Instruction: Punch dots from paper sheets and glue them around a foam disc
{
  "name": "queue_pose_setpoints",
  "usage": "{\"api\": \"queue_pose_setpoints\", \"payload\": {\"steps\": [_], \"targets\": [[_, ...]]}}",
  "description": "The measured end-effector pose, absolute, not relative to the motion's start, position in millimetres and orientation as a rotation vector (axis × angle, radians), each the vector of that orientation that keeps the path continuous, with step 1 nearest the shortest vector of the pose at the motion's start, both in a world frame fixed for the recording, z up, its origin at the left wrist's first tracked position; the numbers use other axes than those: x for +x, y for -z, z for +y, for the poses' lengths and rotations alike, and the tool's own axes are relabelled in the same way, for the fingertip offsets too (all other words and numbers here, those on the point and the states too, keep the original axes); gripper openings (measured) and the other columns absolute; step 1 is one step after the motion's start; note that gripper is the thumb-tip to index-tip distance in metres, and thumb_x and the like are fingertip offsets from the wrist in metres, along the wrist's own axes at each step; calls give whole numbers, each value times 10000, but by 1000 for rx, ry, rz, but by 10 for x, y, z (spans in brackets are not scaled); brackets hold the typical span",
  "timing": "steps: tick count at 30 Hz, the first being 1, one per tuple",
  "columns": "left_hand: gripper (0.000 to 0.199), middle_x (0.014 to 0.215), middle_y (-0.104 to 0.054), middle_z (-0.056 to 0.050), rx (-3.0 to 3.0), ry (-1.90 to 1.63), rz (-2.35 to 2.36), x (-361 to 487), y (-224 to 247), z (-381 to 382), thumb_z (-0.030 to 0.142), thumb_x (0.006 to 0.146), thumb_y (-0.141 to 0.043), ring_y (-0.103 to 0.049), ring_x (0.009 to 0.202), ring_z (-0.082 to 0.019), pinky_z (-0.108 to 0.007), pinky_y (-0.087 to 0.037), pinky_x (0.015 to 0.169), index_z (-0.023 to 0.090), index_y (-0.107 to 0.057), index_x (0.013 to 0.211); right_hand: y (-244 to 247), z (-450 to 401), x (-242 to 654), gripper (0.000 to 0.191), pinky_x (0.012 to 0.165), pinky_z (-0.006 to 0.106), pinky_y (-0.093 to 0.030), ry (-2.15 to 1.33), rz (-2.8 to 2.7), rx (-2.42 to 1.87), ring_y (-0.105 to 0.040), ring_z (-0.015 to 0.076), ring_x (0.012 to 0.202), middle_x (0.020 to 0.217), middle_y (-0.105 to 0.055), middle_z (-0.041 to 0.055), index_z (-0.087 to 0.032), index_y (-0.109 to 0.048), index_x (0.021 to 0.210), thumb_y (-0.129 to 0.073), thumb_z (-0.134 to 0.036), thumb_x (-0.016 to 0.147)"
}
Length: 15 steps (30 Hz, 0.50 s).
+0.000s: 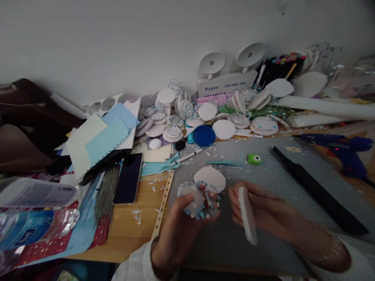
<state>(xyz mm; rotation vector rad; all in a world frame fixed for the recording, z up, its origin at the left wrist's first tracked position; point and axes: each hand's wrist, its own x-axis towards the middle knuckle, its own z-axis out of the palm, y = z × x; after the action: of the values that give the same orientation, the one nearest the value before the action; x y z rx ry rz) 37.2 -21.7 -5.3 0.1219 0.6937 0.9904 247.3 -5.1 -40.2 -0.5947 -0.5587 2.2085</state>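
Observation:
My left hand (180,224) grips a round whitish disc (197,203) ringed with a garland of small blue and white stars (209,203), thumb on its face. In my right hand (269,214) a thick white foam disc (247,216) is held nearly edge-on, its faces hardly visible. The two hands are apart above the grey cutting mat (234,246). Just behind my left hand, a plain white disc (210,177) lies flat on the mat. Beyond it are a green craft punch (253,159) and a strip of light blue paper (224,163).
White discs and star garlands (172,132) pile up along the back, beside a blue round lid (204,135). To the right lie a long black object (316,189) and a blue glue gun (336,144). A phone (128,178), coloured paper (107,140) and plastic bottles (38,226) occupy the left.

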Motion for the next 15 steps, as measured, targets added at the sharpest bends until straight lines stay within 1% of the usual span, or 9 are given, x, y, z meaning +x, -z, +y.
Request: {"api": "queue_pose_setpoints", "payload": {"steps": [2, 4, 7, 9, 12, 15], "targets": [[344, 999, -692, -104, 131, -1030, 704, 369, 74, -214, 274, 709, -737, -646, 940, -219, -336, -530, 824, 119, -685, 1011, 393, -40, 2474, 123, 663, 220, -494, -2170, -568, -615, -605, 106, 728, 837, -654, -1, -262, -712, 934, -682, -295, 819], [336, 988, -689, -79, 142, -1113, 718, 372, 89, -204, 249, 672, -761, -644, 946, -219, -337, -516, 863, 132, -696, 980, 385, -32, 2474, 143, 633, 220, -494, -2122, -587, -671, -599, 111, 705, 818, -650, 1, -262, -714, 937, -683, -327, 814], [307, 941, -692, -48, 180, -1201, 716, 376, 91, -191, 230, 646, -777, -648, 921, -202, -329, -497, 907, 144, -705, 932, 372, -40, 2476, 217, 615, 233, -496, -2033, -663, -788, -603, 133, 710, 813, -655, 11, -267, -718, 931, -723, -401, 760], [313, 935, -692, -51, 209, -1182, 730, 372, 89, -195, 248, 653, -775, -649, 906, -201, -328, -502, 891, 143, -700, 939, 358, -56, 2480, 271, 630, 254, -503, -1978, -773, -891, -615, 158, 747, 850, -669, 31, -259, -715, 943, -726, -442, 745], [345, 931, -691, -62, 324, -1134, 793, 358, 106, -221, 311, 671, -771, -649, 873, -211, -325, -510, 831, 149, -681, 963, 326, -76, 2483, 328, 701, 297, -514, -1883, -1023, -1047, -629, 202, 842, 933, -689, 68, -234, -701, 995, -675, -483, 783], [425, 930, -694, -57, 537, -1173, 849, 344, 142, -237, 346, 648, -796, -646, 857, -223, -320, -504, 790, 189, -656, 1017, 307, -93, 2496, 305, 781, 320, -503, -1789, -1239, -1116, -618, 224, 917, 942, -690, 73, -231, -705, 992, -644, -473, 817]]}}
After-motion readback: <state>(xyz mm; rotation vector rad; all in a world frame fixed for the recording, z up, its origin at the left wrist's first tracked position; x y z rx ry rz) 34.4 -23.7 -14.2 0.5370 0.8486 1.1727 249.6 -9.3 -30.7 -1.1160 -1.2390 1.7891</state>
